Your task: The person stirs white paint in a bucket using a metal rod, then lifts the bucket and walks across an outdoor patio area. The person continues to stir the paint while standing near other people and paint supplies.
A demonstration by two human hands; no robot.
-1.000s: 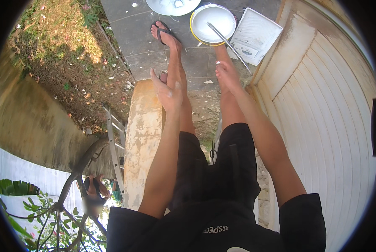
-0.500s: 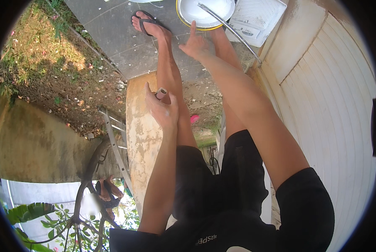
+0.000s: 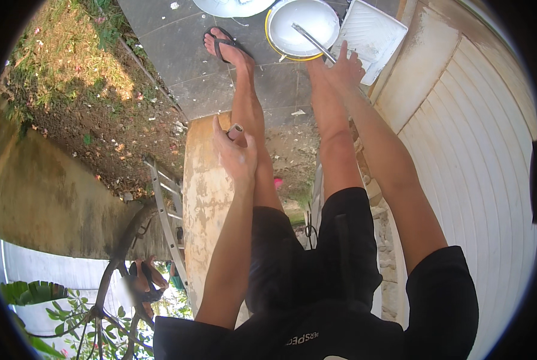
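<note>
My left hand (image 3: 237, 157) is closed around a short brown tube (image 3: 236, 132), its hollow end showing above my fingers and my index finger stretched along it. Whitish marks are on this hand. My right hand (image 3: 344, 73) reaches over a metal rod (image 3: 314, 41), fingers apart; the rod's lower part is hidden beneath hand and forearm, and touch is hard to judge. The rod slants across a round bucket (image 3: 271, 45) with a yellow rim and white paint (image 3: 286, 39) inside. A white paint tray (image 3: 376, 30) with a ribbed slope lies just right of the bucket.
A pale basin (image 3: 235, 6) stands at the top edge. Grey floor tiles (image 3: 184, 54) carry white flecks. A peeling low wall (image 3: 205, 174), a metal ladder (image 3: 167, 210) and a tree (image 3: 109, 264) are at left, with another person's legs (image 3: 148, 276) beyond. A white slatted panel (image 3: 466, 168) rises at right.
My right hand has moved right from the bucket's near edge to the rod beside the tray. My left hand still grips the tube. The view has shifted slightly.
</note>
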